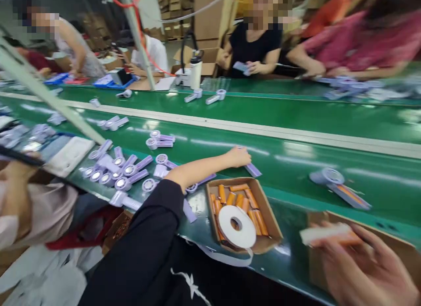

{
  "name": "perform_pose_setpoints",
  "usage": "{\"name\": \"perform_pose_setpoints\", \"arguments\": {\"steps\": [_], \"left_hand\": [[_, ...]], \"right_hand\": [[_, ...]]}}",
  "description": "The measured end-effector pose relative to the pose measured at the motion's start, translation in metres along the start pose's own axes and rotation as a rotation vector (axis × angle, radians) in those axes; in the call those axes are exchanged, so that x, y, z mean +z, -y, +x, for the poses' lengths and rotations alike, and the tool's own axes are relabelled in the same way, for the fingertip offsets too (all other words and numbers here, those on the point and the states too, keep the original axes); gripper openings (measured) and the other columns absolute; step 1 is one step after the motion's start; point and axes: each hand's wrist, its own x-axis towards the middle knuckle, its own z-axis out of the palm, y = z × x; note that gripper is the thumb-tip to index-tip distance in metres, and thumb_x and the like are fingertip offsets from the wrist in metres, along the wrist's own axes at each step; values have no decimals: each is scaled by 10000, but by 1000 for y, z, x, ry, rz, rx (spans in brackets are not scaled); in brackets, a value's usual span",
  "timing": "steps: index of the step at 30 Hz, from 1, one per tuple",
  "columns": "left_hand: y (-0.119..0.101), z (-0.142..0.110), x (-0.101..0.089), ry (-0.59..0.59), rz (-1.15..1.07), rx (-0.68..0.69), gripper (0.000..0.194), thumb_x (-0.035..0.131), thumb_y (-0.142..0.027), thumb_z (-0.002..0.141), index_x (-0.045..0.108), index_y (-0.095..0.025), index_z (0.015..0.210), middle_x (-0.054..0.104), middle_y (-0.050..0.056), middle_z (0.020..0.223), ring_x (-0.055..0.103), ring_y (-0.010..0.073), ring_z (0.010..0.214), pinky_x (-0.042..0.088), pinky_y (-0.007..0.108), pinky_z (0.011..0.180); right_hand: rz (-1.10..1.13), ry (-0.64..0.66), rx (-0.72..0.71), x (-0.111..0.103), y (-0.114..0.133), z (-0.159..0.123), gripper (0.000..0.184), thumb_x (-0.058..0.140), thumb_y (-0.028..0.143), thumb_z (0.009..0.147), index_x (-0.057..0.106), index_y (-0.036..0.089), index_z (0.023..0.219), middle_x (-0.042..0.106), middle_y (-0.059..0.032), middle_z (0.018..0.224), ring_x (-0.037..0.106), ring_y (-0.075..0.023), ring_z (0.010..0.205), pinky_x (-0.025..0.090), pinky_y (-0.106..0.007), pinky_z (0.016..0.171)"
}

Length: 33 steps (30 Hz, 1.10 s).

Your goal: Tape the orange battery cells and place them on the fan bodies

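My left hand (239, 157) reaches out over the green belt, its fingers closed round the head of a purple handheld fan. The handle (253, 169) of that fan sticks out to the right. At the lower right my right hand (368, 266), slightly blurred, pinches an orange battery (351, 238) with a white strip (324, 233) on it. Between my hands stands a cardboard box (274, 227) of several orange batteries (245, 204). A roll of white tape (226, 229) lies on top of them, its loose end hanging over the box's front.
Several purple fans (130, 170) lie piled to the left of my arm. Another fan (330, 176) with an orange stripe lies on the belt (279, 165) at right. A second cardboard box (388, 236) is partly behind my right hand. Co-workers sit across the belt and at left.
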Motion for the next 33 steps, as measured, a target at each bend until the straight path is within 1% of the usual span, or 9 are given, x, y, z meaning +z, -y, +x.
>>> {"name": "perform_pose_setpoints", "arguments": {"steps": [3,6,9,12,16,22,27,30,33], "left_hand": [[-12,13,8,-32,-10,-71,292,571,-69,938,820,-132,1076,773,226,1121,593,429,1249,487,700,983],[-15,25,15,-43,-53,-81,282,583,-89,934,823,-118,1080,776,234,1144,532,462,1344,411,757,1057],[1,32,16,-8,-119,-51,244,687,-120,857,833,-140,1051,796,188,1120,582,382,1323,439,569,1128],[25,39,10,40,-180,-16,203,782,-182,769,851,-214,957,823,84,997,708,248,1097,497,303,995],[37,48,-2,73,-210,5,144,764,-264,806,856,-263,917,824,18,926,732,182,901,483,228,802],[22,44,-7,98,-163,44,166,751,-304,854,852,-260,979,816,48,1086,719,207,1005,491,239,820],[1,39,-12,81,-71,89,238,736,-105,790,839,-163,996,769,164,1243,654,318,1240,538,334,953],[-9,39,-33,99,-25,119,258,707,-53,774,839,-124,984,796,203,1105,731,318,1103,575,363,929],[-12,20,-72,212,6,203,142,692,-91,805,823,-138,773,811,146,844,791,274,913,610,307,828]], "right_hand": [[-18,110,-34,21,7,28,429,927,381,775,762,317,1166,819,-64,1057,806,-299,945,683,-510,872],[-66,244,-114,36,9,69,430,897,378,807,749,290,1201,828,-53,1105,809,-260,981,685,-451,912],[-124,323,-141,47,-8,110,425,866,377,828,750,247,1216,829,-55,1084,808,-241,948,675,-438,946],[-210,402,-88,59,-41,146,445,829,396,831,760,200,1224,833,-52,991,811,-246,907,658,-457,980],[-404,447,-56,77,-85,177,446,779,317,826,765,174,1248,841,-69,1019,815,-265,979,652,-428,985],[-545,466,-153,82,-113,186,393,730,250,861,771,204,1250,845,-59,990,821,-249,956,655,-386,962],[-655,498,-227,76,-112,183,340,704,247,871,773,233,1204,846,-49,997,820,-235,905,664,-365,903],[-696,590,-299,78,-100,176,259,692,251,852,800,258,1088,842,-60,1088,806,-249,1010,640,-354,952],[-696,670,-368,71,-88,163,240,637,326,858,798,264,1024,841,-99,1068,811,-295,956,653,-394,862]]}}
